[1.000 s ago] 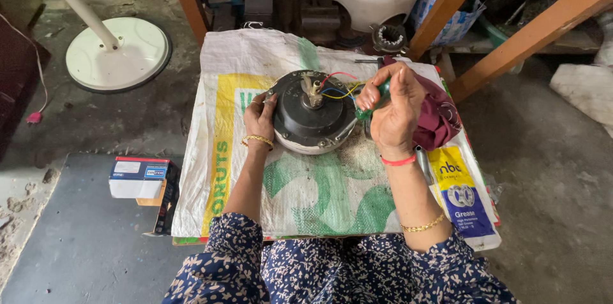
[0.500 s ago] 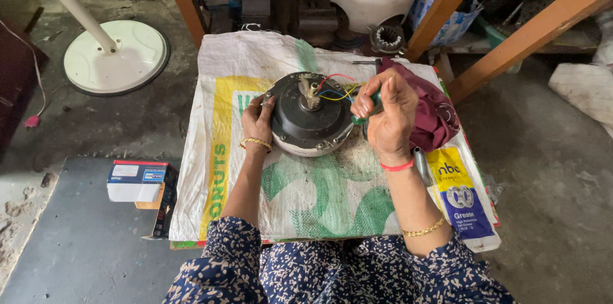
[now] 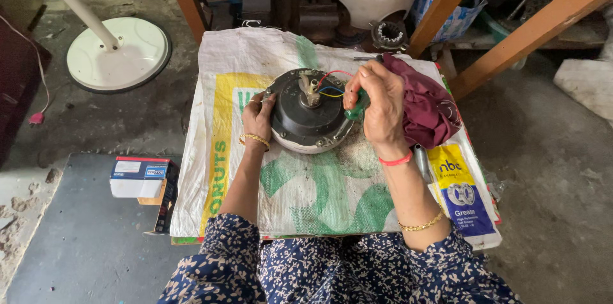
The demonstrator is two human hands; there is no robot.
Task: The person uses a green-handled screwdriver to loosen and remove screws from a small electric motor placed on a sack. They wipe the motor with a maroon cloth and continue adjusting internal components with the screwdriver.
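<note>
**A:** What does the head camera show?

**B:** A round dark fan motor (image 3: 310,112) sits near the far edge of a sack-covered table (image 3: 319,195). The left hand (image 3: 258,115) is curled around its left rim. The right hand (image 3: 382,103) is closed on a green-handled screwdriver (image 3: 357,107) at its right side, beside a maroon cloth (image 3: 428,106).

**A:** How would it handle?

**B:** Likely heavy, rigid metal. Grip the rim, not the thin coloured wires (image 3: 329,83).
</note>
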